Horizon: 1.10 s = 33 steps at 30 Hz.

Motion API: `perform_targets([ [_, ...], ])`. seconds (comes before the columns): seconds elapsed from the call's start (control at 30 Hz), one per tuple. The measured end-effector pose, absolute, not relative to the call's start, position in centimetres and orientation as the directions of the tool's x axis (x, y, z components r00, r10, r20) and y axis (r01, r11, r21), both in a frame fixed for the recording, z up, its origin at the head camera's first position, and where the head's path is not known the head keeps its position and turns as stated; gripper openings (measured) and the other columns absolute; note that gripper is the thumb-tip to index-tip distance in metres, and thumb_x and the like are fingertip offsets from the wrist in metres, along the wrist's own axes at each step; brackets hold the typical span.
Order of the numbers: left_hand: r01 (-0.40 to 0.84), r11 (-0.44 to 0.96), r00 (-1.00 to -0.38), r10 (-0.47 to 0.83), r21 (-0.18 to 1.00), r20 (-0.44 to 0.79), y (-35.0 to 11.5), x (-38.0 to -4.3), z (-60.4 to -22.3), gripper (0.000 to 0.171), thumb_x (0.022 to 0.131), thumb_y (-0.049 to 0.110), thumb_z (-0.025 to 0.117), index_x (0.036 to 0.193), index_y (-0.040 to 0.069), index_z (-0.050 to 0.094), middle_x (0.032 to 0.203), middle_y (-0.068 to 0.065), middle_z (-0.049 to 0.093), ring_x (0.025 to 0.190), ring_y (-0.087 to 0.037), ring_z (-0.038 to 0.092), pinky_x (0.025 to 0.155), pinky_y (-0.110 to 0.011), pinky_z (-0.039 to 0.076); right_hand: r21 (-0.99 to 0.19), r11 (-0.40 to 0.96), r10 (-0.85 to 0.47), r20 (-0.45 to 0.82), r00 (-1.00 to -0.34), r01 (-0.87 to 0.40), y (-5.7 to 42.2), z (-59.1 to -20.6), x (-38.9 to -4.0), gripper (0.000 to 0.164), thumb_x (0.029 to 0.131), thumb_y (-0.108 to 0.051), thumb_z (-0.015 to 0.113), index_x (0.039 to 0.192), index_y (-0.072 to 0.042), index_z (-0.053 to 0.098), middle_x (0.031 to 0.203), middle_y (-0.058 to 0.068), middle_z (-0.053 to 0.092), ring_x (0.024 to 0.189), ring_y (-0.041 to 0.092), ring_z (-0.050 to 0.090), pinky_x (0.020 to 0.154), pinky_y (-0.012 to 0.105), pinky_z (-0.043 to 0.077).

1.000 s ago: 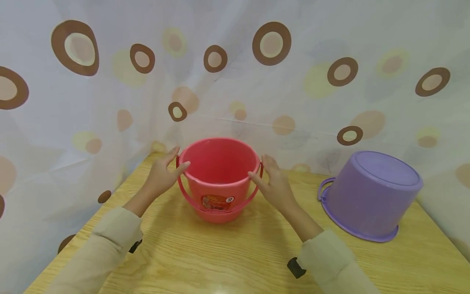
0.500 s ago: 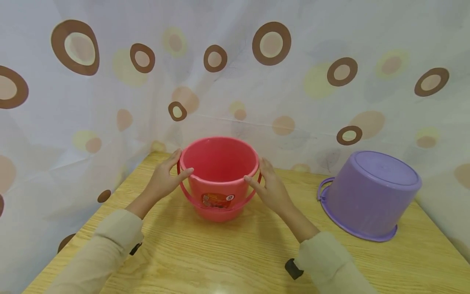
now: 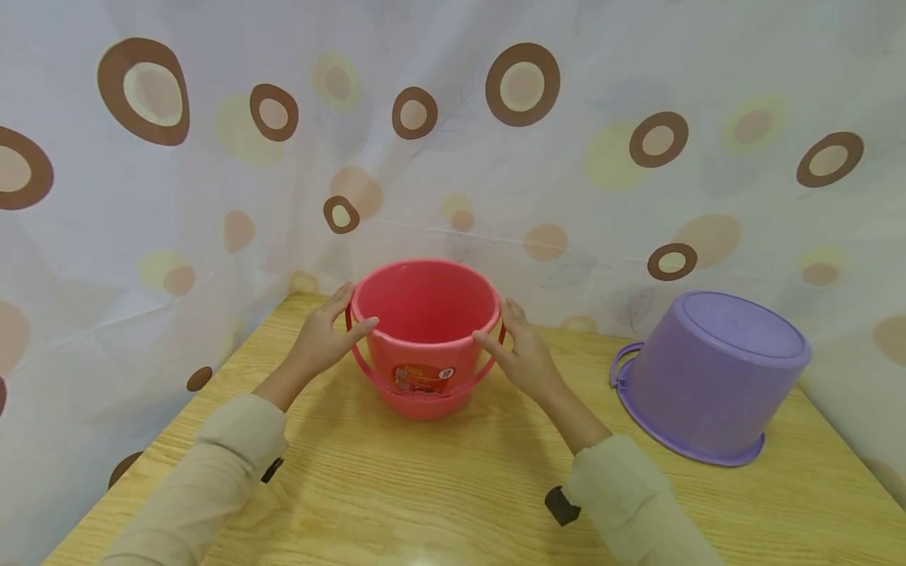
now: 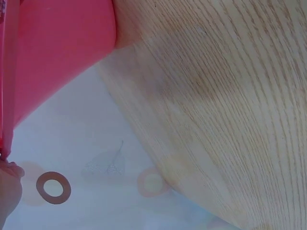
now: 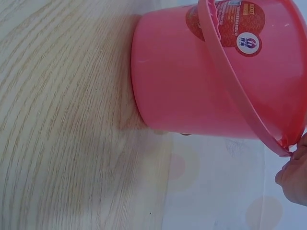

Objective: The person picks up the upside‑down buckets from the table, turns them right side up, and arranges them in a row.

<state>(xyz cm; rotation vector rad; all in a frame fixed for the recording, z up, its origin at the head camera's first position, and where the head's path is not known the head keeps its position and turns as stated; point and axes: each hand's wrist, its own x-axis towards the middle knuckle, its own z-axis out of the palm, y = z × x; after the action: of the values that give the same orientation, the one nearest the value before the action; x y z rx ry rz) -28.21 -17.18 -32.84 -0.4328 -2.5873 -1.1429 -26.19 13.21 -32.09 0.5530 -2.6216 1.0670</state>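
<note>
Fingers of the left hand and the right hand grip a red bucket at opposite sides of its rim, thumbs at the front edge and the other fingers along the outside. The bucket is between the two sets of fingers, above the desk; whether its base touches cannot be told. Holding it well likely calls for equal pressure from both sides, a level rim, and the handle kept from being pinched under the fingers. The mouth points up, the long axis roughly upright; the label faces back toward the wrists, and the handle hangs across that front, below the fingers. Well right of the right fingers, a purple bucket sits upside down.
</note>
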Motion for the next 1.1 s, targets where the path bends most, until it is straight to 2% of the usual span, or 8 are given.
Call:
perform_targets([
  [0.17, 0.386, 0.641, -0.913, 0.16, 0.663, 0.376, -17.1, -28.1, -32.9, 0.077, 0.087, 0.041, 0.06, 0.145, 0.002, 0.027, 0.152, -0.014, 0.026, 0.142, -0.028, 0.021, 0.11, -0.048, 0.03, -0.637, 0.656, -0.233, 0.339, -0.911, -0.405, 13.4, -32.2, -26.3, 0.078, 0.09, -0.042, 0.057, 0.147, -0.004, 0.021, 0.154, 0.016, 0.018, 0.141, 0.035, 0.021, 0.107, 0.053, 0.032],
  [0.27, 0.418, 0.652, -0.887, 0.14, 0.633, 0.441, -16.9, -27.8, -32.9, 0.07, 0.087, 0.035, 0.061, 0.142, 0.0, 0.034, 0.148, -0.016, 0.033, 0.14, -0.03, 0.028, 0.109, -0.048, 0.032, -0.633, 0.642, -0.192, 0.415, -0.889, -0.434, 13.6, -32.1, -26.2, 0.072, 0.089, -0.036, 0.061, 0.144, -0.001, 0.03, 0.15, 0.018, 0.029, 0.139, 0.034, 0.028, 0.107, 0.05, 0.033],
  [0.33, 0.456, 0.662, -0.847, 0.118, 0.595, 0.518, -16.7, -27.5, -32.8, 0.063, 0.087, 0.03, 0.063, 0.137, -0.002, 0.042, 0.142, -0.018, 0.043, 0.135, -0.033, 0.036, 0.107, -0.048, 0.035, -0.604, 0.631, -0.151, 0.519, -0.841, -0.486, 13.9, -32.1, -26.1, 0.064, 0.086, -0.027, 0.065, 0.137, 0.003, 0.041, 0.142, 0.021, 0.041, 0.133, 0.035, 0.038, 0.105, 0.049, 0.037],
  [0.47, 0.534, 0.684, -0.738, 0.09, 0.497, 0.669, -15.9, -27.0, -32.3, 0.047, 0.085, 0.023, 0.066, 0.123, -0.004, 0.057, 0.126, -0.02, 0.058, 0.121, -0.035, 0.051, 0.101, -0.049, 0.042, -0.483, 0.628, -0.104, 0.725, -0.68, -0.611, 14.8, -32.0, -25.8, 0.043, 0.08, -0.012, 0.071, 0.117, 0.009, 0.06, 0.12, 0.025, 0.06, 0.115, 0.038, 0.055, 0.096, 0.048, 0.046],
  [0.57, 0.575, 0.697, -0.675, 0.11, 0.428, 0.73, -15.2, -26.6, -31.7, 0.042, 0.083, 0.022, 0.067, 0.116, -0.004, 0.062, 0.119, -0.019, 0.062, 0.116, -0.034, 0.055, 0.098, -0.048, 0.045, -0.396, 0.64, -0.127, 0.791, -0.599, -0.658, 15.6, -31.9, -25.3, 0.036, 0.079, -0.008, 0.071, 0.11, 0.008, 0.063, 0.11, 0.024, 0.065, 0.107, 0.038, 0.06, 0.092, 0.048, 0.049],
  [0.67, 0.605, 0.696, -0.64, 0.136, 0.387, 0.756, -14.5, -26.1, -31.2, 0.039, 0.082, 0.022, 0.068, 0.113, -0.003, 0.064, 0.115, -0.018, 0.065, 0.114, -0.032, 0.057, 0.097, -0.047, 0.046, -0.336, 0.652, -0.165, 0.811, -0.56, -0.679, 16.7, -32.1, -24.9, 0.033, 0.079, -0.007, 0.071, 0.108, 0.007, 0.064, 0.107, 0.022, 0.066, 0.104, 0.038, 0.06, 0.09, 0.048, 0.049],
  [0.9, 0.634, 0.694, -0.641, 0.225, 0.341, 0.734, -12.4, -24.6, -30.6, 0.044, 0.083, 0.023, 0.068, 0.119, -0.001, 0.061, 0.123, -0.017, 0.061, 0.119, -0.032, 0.054, 0.1, -0.047, 0.043, -0.23, 0.656, -0.227, 0.849, -0.478, -0.719, 19.3, -33.1, -24.1, 0.036, 0.071, 0.001, 0.073, 0.105, 0.009, 0.064, 0.102, 0.024, 0.067, 0.097, 0.039, 0.062, 0.084, 0.045, 0.05],
  [1.1, 0.671, 0.666, -0.637, 0.293, 0.326, 0.713, -10.7, -23.8, -30.5, 0.049, 0.083, 0.024, 0.068, 0.123, -0.001, 0.058, 0.128, -0.017, 0.058, 0.122, -0.031, 0.052, 0.097, -0.046, 0.046, -0.216, 0.703, -0.218, 0.841, -0.495, -0.678, 21.3, -33.8, -22.6, 0.041, 0.069, -0.001, 0.074, 0.108, 0.007, 0.064, 0.106, 0.022, 0.067, 0.101, 0.039, 0.061, 0.085, 0.049, 0.048],
])
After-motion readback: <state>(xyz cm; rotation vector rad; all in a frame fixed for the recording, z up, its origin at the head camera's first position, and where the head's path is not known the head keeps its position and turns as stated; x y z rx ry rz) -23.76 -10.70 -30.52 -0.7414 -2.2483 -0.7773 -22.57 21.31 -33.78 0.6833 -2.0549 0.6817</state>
